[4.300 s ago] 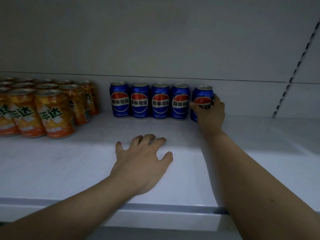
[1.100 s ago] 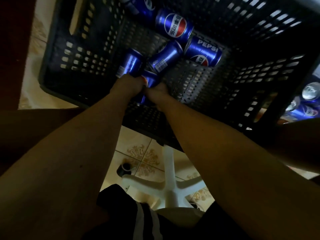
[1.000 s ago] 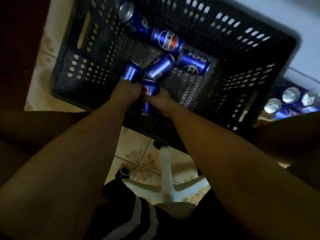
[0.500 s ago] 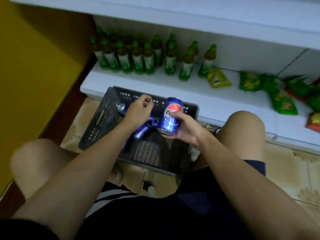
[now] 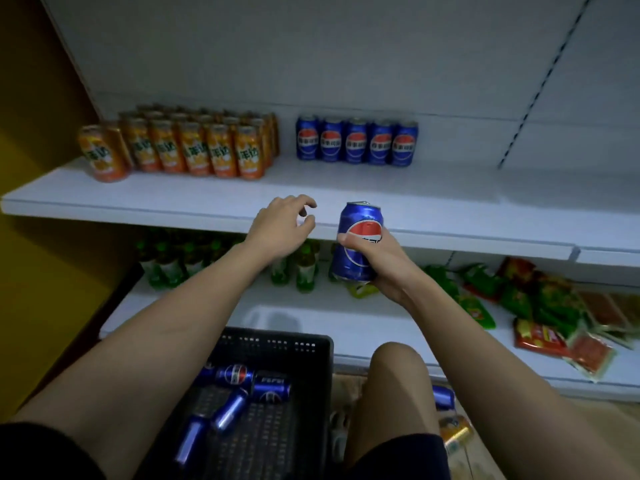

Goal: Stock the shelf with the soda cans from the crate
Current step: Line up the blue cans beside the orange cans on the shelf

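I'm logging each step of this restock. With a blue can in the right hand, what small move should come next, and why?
Probably lift the blue soda can in the right hand onto the white shelf, beside the row of five blue cans. It is upright in the grip, below shelf level, and bare shelf shows right of the row.

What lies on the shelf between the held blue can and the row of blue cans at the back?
Head view: nothing; bare white shelf separates the blue can gripped by the right hand from the five-can row.
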The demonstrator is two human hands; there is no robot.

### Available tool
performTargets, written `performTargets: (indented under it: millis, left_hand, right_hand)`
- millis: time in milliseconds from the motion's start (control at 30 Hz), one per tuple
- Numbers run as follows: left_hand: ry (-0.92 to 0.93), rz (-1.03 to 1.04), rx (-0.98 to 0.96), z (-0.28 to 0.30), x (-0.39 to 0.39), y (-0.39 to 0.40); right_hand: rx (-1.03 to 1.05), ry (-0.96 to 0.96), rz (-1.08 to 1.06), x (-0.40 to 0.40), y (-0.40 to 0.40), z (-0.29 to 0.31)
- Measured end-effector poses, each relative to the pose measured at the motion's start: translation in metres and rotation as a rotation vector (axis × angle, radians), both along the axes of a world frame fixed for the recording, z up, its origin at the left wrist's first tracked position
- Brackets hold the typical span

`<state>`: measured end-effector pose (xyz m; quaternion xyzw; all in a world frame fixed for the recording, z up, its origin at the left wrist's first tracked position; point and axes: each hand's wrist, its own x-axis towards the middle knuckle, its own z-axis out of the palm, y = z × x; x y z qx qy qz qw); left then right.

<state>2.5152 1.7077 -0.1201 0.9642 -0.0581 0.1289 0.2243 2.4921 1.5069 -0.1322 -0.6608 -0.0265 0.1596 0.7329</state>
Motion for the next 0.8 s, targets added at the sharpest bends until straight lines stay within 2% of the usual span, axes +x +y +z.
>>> performTargets:
  millis: [233, 367, 533, 800]
  left_hand:
    - [0.183, 0.049, 0.062, -0.001, 0.062, 0.004]
    - [0.262, 0.036, 0.106, -0.014, 0.092, 0.004]
    - [0.269, -0.051, 0.184, -0.034, 0.131, -0.028]
    - [0.226, -0.083, 0.233, -0.064, 0.168, -0.052]
  right_hand:
    - [-0.063, -0.072, -0.094, 0.04, -0.019, 0.024]
    - [-0.06, -0.047, -0.17, 0.075, -0.025, 0.028]
    - [-0.055, -0.042, -0.327, 0.133, -0.043, 0.036]
    - [-0.155, -0.218, -0.545, 0.253, -0.072, 0.014]
